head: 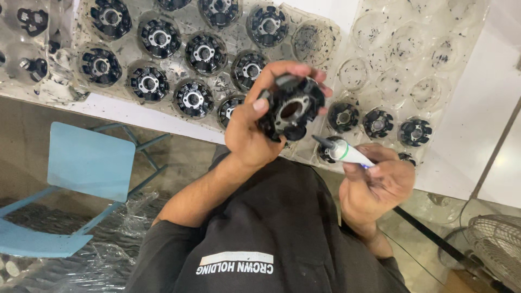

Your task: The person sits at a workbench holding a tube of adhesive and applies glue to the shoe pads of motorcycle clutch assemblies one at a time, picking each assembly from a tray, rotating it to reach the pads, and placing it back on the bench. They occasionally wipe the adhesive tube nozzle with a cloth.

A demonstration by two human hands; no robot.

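**Black ring part held up over the trays, pen tip just beside it**

The black ring-shaped part (290,108), with blocky lobes round its rim and a pale metal collar about its centre hole, is raised above the near edge of the bench (477,108). The left hand (258,127) grasps it: the thumb lies across the near rim, the fingers curl over the far side, and the open face tilts toward the camera. Just below and right of it, the right hand (377,182) is clenched round a white pen-like applicator (344,152) with a green band and a dark pointed tip. The tip points up and left, very near the lower edge of the part; whether it touches cannot be told.

Behind the hands, a clear plastic tray (222,81) lies on the white bench, its round pockets filled with more black parts of the same kind (203,52). To the right sits a second clear tray (412,59), most of its pockets bare and flecked with dark specks, with a few parts (378,122) along its near row.

Below the bench edge, the person's dark shirt (271,228) fills the middle. A light blue chair (89,163) stands at left above crumpled clear plastic sheeting (108,244) on the floor, and a fan grille (496,244) shows at the lower right corner.
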